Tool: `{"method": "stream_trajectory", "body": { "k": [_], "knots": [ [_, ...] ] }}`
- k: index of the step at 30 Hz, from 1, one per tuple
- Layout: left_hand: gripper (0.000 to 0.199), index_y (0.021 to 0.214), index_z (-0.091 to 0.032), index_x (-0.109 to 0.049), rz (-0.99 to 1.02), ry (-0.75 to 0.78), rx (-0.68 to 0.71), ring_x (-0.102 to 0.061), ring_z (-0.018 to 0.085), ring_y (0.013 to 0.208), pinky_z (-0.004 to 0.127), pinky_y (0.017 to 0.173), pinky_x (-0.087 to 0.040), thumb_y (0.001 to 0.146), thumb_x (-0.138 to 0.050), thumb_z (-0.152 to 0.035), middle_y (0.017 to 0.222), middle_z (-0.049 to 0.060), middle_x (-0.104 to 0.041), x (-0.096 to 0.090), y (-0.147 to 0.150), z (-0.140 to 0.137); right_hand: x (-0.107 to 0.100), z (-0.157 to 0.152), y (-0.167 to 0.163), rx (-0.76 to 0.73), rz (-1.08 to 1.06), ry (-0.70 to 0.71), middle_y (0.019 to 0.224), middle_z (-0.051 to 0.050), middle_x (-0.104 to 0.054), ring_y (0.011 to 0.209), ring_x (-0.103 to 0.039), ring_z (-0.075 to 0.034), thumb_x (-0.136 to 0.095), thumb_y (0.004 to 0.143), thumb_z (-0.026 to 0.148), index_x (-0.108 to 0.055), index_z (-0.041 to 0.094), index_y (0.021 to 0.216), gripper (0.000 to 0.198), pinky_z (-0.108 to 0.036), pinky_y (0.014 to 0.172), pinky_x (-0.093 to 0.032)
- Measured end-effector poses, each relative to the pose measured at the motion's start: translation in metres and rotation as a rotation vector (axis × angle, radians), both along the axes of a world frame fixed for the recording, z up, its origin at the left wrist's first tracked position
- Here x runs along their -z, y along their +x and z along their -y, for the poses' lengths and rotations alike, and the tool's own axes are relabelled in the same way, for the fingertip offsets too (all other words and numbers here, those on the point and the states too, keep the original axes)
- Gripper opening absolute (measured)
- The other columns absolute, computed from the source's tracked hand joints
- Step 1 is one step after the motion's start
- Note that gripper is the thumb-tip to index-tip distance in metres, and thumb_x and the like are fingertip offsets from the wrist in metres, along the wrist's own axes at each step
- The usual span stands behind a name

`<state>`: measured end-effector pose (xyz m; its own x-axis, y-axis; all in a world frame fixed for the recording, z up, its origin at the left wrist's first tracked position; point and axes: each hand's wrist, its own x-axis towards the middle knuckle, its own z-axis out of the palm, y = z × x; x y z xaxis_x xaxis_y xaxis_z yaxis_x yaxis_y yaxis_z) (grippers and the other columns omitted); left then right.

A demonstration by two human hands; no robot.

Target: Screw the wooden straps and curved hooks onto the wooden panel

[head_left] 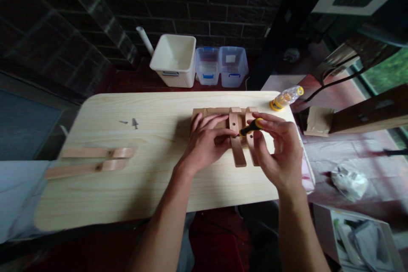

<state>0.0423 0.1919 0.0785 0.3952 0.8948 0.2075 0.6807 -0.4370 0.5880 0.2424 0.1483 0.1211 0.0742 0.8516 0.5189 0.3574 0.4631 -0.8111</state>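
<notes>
My right hand [277, 148] grips a small screwdriver [251, 126] with a black and yellow handle, fingers wrapped near its end. The screwdriver's tip points left and down to a dark screw spot on one curved wooden strip [239, 157]. My left hand [207, 140] steadies the wooden piece [199, 112], its fingers over the top and its forefinger and thumb close around the screwdriver's tip. Whether they pinch a screw is too small to tell. A second curved strip [253, 153] lies alongside to the right, partly behind my right hand.
Two more wooden strips [108, 165] and several loose screws [134, 123] lie at the left of the table [153, 191]. A clear bottle with yellow ends [287, 97] stands at the back right corner. Behind the table are a white bin [174, 68] and two clear boxes [234, 68].
</notes>
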Motion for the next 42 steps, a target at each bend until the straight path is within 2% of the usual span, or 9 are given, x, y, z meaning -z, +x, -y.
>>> {"method": "stream_trajectory", "body": {
  "k": [11, 24, 35, 42],
  "knots": [
    [0.019, 0.106, -0.039, -0.083, 0.005, 0.019, 0.005, -0.055, 0.024, 0.147, 0.060, 0.137, -0.016, 0.096, -0.075, -0.025, 0.155, -0.004, -0.065, 0.0012, -0.0008, -0.0004, 0.0020, -0.0025, 0.0006, 0.025, 0.021, 0.018, 0.124, -0.007, -0.071, 0.121, -0.073, -0.026, -0.071, 0.097, 0.016, -0.067, 0.029, 0.121, 0.028, -0.051, 0.104, -0.065],
    [0.020, 0.106, -0.039, -0.083, 0.002, 0.015, -0.005, -0.055, 0.024, 0.148, 0.060, 0.137, -0.016, 0.096, -0.074, -0.025, 0.155, -0.004, -0.066, 0.0009, 0.0000, -0.0003, -0.0007, 0.0000, -0.0014, -0.003, 0.013, 0.012, 0.132, -0.009, -0.071, 0.129, -0.072, -0.029, -0.066, 0.100, 0.015, -0.066, 0.029, 0.123, 0.027, -0.054, 0.108, -0.064],
    [0.019, 0.106, -0.040, -0.083, -0.001, 0.014, -0.008, -0.055, 0.025, 0.147, 0.060, 0.137, -0.016, 0.096, -0.074, -0.026, 0.156, -0.005, -0.065, 0.0000, -0.0001, 0.0002, 0.0057, -0.0039, 0.0005, 0.029, -0.004, 0.017, 0.118, -0.006, -0.070, 0.116, -0.072, -0.025, -0.073, 0.096, 0.017, -0.067, 0.029, 0.119, 0.026, -0.049, 0.102, -0.065],
    [0.022, 0.108, -0.041, -0.083, -0.004, 0.024, -0.008, -0.055, 0.025, 0.147, 0.060, 0.137, -0.017, 0.095, -0.074, -0.025, 0.155, -0.004, -0.065, 0.0008, 0.0010, -0.0001, -0.0001, -0.0004, -0.0011, -0.026, -0.011, 0.000, 0.133, -0.010, -0.070, 0.129, -0.071, -0.028, -0.066, 0.100, 0.015, -0.066, 0.028, 0.122, 0.026, -0.055, 0.108, -0.063]
  ]
}}
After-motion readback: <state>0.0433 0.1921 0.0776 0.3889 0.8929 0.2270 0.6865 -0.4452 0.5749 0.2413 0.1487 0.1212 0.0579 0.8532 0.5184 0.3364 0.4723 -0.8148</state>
